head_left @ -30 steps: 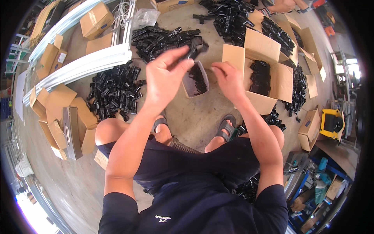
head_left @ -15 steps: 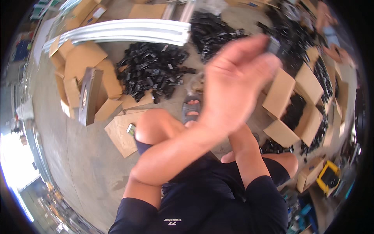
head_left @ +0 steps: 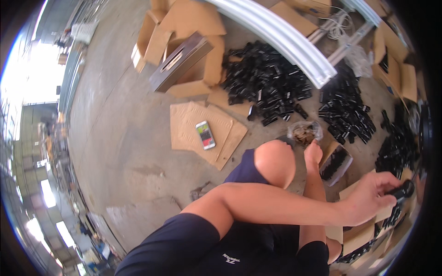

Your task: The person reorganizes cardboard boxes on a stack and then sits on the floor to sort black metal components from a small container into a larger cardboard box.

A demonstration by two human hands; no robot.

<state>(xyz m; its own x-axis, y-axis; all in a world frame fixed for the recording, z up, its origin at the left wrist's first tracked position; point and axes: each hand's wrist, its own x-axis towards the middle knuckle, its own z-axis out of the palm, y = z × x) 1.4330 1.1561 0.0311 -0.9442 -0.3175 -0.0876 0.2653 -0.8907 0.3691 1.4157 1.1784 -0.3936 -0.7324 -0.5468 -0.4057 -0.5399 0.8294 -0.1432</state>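
My left arm crosses in front of me to the right, where my left hand (head_left: 372,197) is closed around a small black plastic part (head_left: 401,191). It is above the flaps of an open cardboard box (head_left: 359,235). Farther forward, my right hand (head_left: 313,156) touches the near edge of a clear plastic bag (head_left: 305,133) with brown pieces in it. The right fingers are curled together, and whatever they pinch is too small to make out. Close beside that hand stands a small open box (head_left: 341,168) with black parts inside.
Piles of black parts (head_left: 269,83) cover the floor ahead. Long white metal rails (head_left: 281,34) reach over them. A phone (head_left: 205,135) lies on flat cardboard (head_left: 184,120). Behind that stands an open carton (head_left: 195,18) with a long brown box (head_left: 179,62) leaning in it.
The view has turned leftward. My left hand has gone from raised in front of me to the far right, over the open box. My right hand, hidden before, now shows at the plastic bag.
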